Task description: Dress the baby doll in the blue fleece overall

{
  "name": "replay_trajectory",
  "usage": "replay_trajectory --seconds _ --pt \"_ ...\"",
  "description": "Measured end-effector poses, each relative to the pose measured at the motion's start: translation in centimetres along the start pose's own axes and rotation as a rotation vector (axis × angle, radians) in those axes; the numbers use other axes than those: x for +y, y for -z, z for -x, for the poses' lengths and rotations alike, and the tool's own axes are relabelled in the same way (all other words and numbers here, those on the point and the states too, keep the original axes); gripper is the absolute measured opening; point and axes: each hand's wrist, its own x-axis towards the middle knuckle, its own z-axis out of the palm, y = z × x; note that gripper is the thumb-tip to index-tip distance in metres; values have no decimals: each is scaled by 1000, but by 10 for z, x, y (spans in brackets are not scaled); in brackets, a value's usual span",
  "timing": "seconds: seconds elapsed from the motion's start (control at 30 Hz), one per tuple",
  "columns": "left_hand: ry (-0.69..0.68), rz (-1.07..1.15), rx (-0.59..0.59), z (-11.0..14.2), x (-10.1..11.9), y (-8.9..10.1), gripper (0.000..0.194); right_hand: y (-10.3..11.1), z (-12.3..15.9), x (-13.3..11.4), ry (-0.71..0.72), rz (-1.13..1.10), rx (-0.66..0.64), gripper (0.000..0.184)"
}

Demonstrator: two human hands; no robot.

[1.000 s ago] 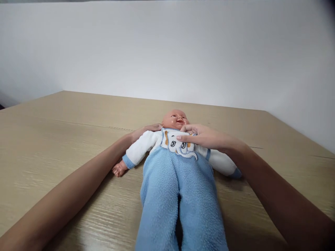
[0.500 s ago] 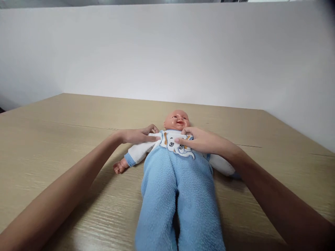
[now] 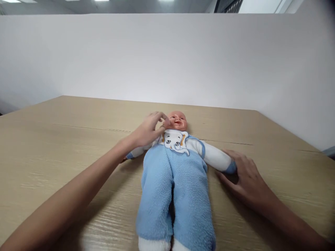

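Lying on its back: one doll (image 3: 176, 167), mid-surface on one table (image 3: 78, 157), head (image 3: 180, 122) toward the far edge, legs (image 3: 157, 195) toward the near.
Hands: I count two, one at each side of the doll.
Left hand (image 3: 150, 130): beside the doll's cheek, above its shoulder; fingers curled, a gap between them and the thumb. Whether the fingertips touch the cheek, I cannot tell.
Right hand (image 3: 247, 176): at the cuff (image 3: 231, 168) reaching toward the right edge, thumb and fingers to either side of it; clamped or merely resting, I cannot tell.
Sleeves (image 3: 214, 157): two, white, blue-cuffed; the one by the left hand is mostly hidden.
Past the cuffs: one dark sliver (image 3: 124, 159) on the left, hard to make out; on the right, the hand hides everything.
Legs: two, blue, white at the ends; feet cut off.
Elephant: one (image 3: 175, 142), on the chest.
Far corners: two; I see the near edge nowhere.
Wall (image 3: 167, 59): one, white, beyond the far edge.
Lights (image 3: 101, 0): several, clipped at the top.
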Motion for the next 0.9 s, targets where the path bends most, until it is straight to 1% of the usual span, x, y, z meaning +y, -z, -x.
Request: replay_trajectory --seconds 0.03,0.07,0.1,0.13,0.17,0.23,0.3,0.4,0.5,0.63,0.7,0.77,0.83,0.9 --pt "-63 -37 24 -5 13 -11 21 1 7 8 -38 -24 -11 62" --pt "-116 -71 -16 -10 24 -22 19 0 11 14 -78 -58 -26 58" --pt "-141 -121 -62 -16 34 -34 18 0 12 17 -126 -107 -39 54" --pt "-143 -199 -131 -21 42 -46 22 0 12 17 -183 -168 -51 51" --pt "-129 -288 -201 -26 48 -57 29 0 11 14 -249 -238 -54 49" --pt "-102 -411 -270 -33 54 -75 36 2 7 5 -394 -379 -34 51" --pt "-134 -385 -276 -37 53 -86 29 5 3 -4 -496 -502 26 59" --pt "-268 -193 -250 -35 48 -89 20 8 -3 -13 -532 -712 128 68" --pt "-389 -63 -189 -31 48 -86 22 8 -21 -17 -517 -889 200 65" --pt "-526 -55 -69 -25 52 -84 28 -4 -66 -31 -473 -1033 301 60" --pt "-595 -102 -23 -22 52 -84 30 -15 -87 -41 -398 -1006 289 57" --pt "-663 -177 19 -19 48 -84 33 -26 -99 -51 -288 -923 252 52" --pt "-721 -258 92 -16 43 -84 33 -34 -101 -58 -142 -805 201 42" --pt "-780 -312 182 -12 39 -84 31 -37 -95 -62 -5 -718 149 35"
